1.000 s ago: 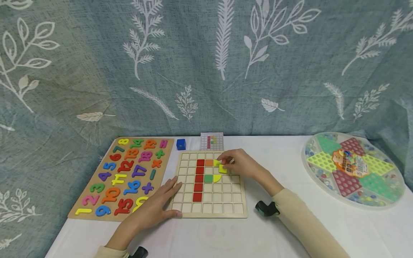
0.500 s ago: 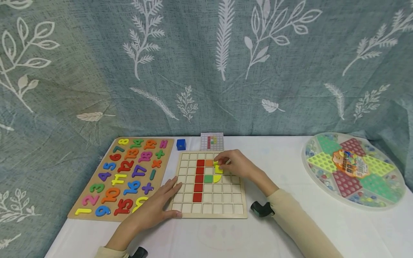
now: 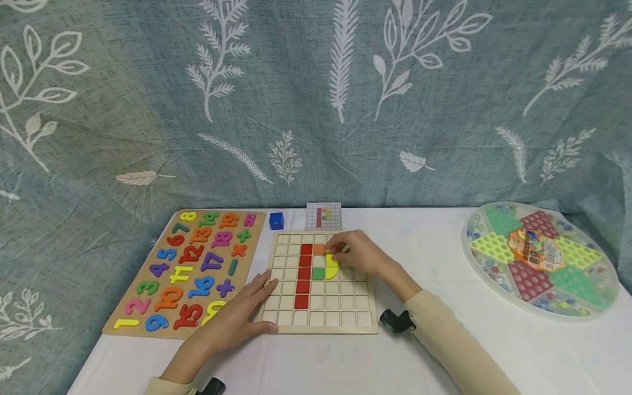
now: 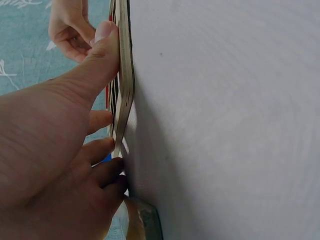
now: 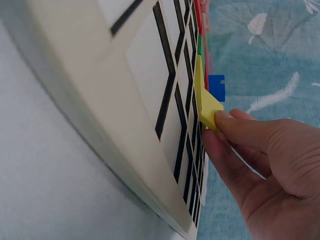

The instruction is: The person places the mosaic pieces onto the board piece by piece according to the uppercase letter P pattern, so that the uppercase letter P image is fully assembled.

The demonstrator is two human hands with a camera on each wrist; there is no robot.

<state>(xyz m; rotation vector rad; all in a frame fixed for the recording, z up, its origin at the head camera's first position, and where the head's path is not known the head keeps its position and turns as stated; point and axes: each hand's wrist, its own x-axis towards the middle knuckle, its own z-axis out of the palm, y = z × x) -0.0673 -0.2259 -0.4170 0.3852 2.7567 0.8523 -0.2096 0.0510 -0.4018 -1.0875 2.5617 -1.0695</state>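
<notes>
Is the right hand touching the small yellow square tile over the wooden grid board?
Touching: the right wrist view shows the right hand pinching the yellow square tile at its corner.

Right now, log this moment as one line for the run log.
left hand: flat on grid board corner | right hand: pinching yellow piece at board | blue cube: behind board

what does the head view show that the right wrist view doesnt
Only the head view shows the left hand resting on the grid board's near-left corner, the number puzzle, the pattern card and the marble game. Only the right wrist view shows the yellow piece tilted, one edge off the board. Both show the right hand pinching that piece, and the blue cube.
</notes>
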